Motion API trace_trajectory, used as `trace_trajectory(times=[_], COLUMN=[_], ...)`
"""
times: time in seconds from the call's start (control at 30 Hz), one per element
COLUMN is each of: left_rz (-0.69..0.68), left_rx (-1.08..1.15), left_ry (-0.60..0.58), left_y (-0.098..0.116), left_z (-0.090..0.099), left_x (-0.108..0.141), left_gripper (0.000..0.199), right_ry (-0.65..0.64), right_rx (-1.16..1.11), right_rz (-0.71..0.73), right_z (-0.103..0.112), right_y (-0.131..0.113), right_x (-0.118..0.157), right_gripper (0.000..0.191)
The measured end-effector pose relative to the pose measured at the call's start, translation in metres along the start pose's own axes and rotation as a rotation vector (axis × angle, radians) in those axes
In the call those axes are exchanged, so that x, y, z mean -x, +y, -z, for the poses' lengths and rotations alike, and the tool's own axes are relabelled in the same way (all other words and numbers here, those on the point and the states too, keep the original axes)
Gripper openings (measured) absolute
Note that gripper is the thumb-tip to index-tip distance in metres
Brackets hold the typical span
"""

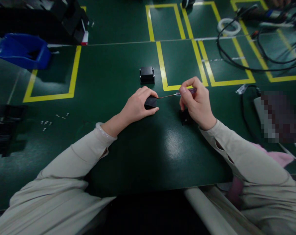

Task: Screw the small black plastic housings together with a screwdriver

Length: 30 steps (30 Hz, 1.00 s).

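Note:
Between the thumb and fingers of my left hand is a small black plastic block, held on the green table. My right hand grips a screwdriver with a clear purplish handle. Its thin shaft points left, and the tip reaches the block's right side; whether it sits in a screw cannot be made out. Below my right fingers lies another small black part, partly covered by the hand. A similar black block with metal bits at its sides stands just beyond my left hand.
Several small screws lie loose at the left, near black parts. A blue bin stands far left beside dark racks. Cables, a white ring and a blurred-out object occupy the right. Yellow tape marks rectangles.

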<state>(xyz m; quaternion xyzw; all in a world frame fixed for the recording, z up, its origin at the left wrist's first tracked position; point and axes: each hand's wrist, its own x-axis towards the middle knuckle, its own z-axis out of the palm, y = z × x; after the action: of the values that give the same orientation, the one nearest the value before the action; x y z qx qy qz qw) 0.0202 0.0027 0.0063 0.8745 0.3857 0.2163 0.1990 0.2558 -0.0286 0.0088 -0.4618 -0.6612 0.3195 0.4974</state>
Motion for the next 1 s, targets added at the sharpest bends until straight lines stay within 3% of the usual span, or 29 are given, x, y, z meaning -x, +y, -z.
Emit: trace_trajectory(times=[1.0], left_rz=[-0.039], left_rx=[0.007], left_ry=[0.026], left_y=[-0.0017], left_z=[-0.0013], left_x=[0.0001], left_gripper=[0.029], right_ry=[0.018], right_rx=[-0.051], right_rz=[0.014], right_z=[-0.0017], right_y=[-0.0051], right_x=[-0.0012], right_gripper=[0.027])
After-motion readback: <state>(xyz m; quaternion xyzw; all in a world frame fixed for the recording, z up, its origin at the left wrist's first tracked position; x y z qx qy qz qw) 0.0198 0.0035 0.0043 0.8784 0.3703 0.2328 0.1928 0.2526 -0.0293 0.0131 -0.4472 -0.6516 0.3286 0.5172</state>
